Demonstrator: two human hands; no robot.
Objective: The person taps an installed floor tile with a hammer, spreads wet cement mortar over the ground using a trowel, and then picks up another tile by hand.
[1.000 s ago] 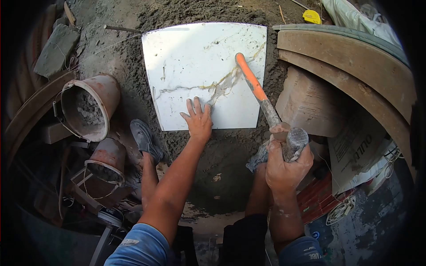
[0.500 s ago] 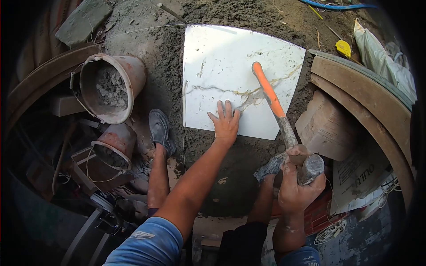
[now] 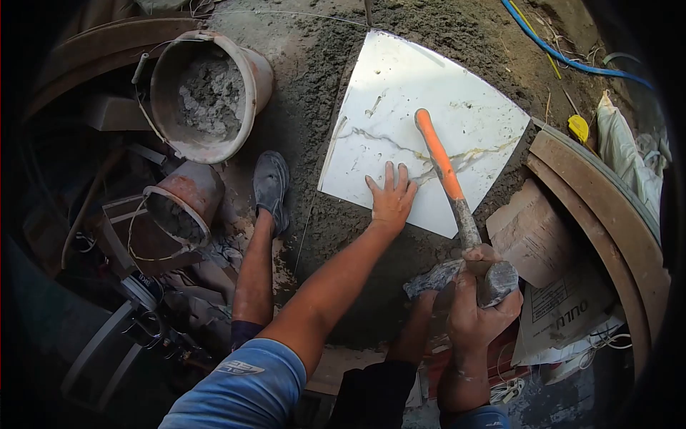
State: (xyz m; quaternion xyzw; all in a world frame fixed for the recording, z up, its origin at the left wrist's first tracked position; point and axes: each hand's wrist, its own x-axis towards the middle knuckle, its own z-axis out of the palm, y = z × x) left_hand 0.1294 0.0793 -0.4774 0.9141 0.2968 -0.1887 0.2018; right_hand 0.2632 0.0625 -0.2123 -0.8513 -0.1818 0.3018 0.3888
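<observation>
Tile (image 3: 400, 107): white, veined, on dark mortar (image 3: 325, 79), mid-scene toward far side | left hand (image 3: 393, 204): open, fingers spread, on tile's near part | right hand (image 3: 477, 314): gripping hammer (image 3: 464, 218) by its head, orange handle (image 3: 440, 154) slanting far-left over tile | larger bucket (image 3: 251, 86): far left, grey mix inside; smaller bucket (image 3: 201, 189): nearer

On my feed, the tile (image 3: 436, 93) is smooth and glossy white with grey and yellowish veining. The hammer (image 3: 449, 175) has a matt orange grip and a scuffed, dull grey head. Surrounding mortar (image 3: 321, 86) is rough, granular. Far left, I observe a large bucket (image 3: 262, 79) of stained, dull plastic. Near left, the sleeve (image 3: 239, 386) is matt blue cloth.
</observation>
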